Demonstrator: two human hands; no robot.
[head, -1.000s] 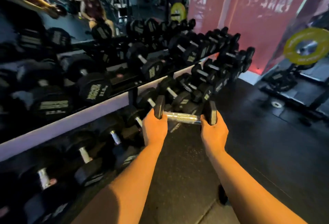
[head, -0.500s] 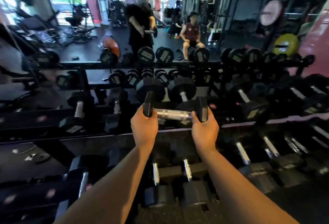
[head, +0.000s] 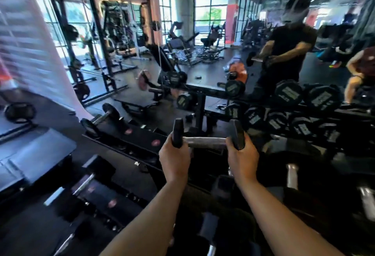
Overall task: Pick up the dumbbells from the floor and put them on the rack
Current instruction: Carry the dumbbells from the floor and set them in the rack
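I hold one small black dumbbell [head: 206,141] level in front of me, its silver handle running left to right. My left hand [head: 175,159] grips its left head and my right hand [head: 242,158] grips its right head. It hangs above the black tiered rack [head: 129,133], over a stretch of the middle tier with red round labels. Larger black dumbbells [head: 288,93] fill the rack's upper tiers on the right. A single dumbbell [head: 100,116] lies at the rack's left end.
A mirror behind the rack shows a person in black [head: 288,40] and gym machines. More dumbbells [head: 292,176] lie on the lower tier at the right. A white post [head: 40,44] stands at the left. A second seated person [head: 361,72] shows at the right edge.
My view has swung left along the rack, from its crowded right end to its sparser left end. Both hands still hold the dumbbell the same way, at about chest height.
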